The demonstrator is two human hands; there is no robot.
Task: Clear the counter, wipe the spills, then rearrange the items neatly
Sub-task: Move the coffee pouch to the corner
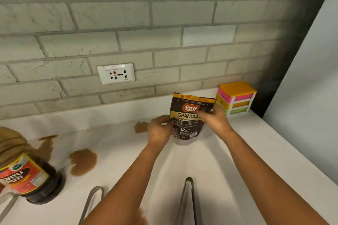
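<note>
A dark brown coffee granules pouch [189, 115] stands upright on the white counter [228, 160] near the back wall. My left hand [158, 129] grips its lower left edge. My right hand [213, 118] holds its right side, with fingers across the front. Brown spills mark the counter: one patch [140, 127] just left of my left hand, a larger one [83, 161] further left, and a streaked one [46, 145] beside a dark bottle.
A dark bottle with a red and yellow label [31, 177] lies tilted at the left. A small pink, yellow and green drawer unit [236, 97] sits in the back right corner. Metal tongs [188, 197] and another metal loop [91, 201] lie near the front edge. A wall socket [116, 73] is above.
</note>
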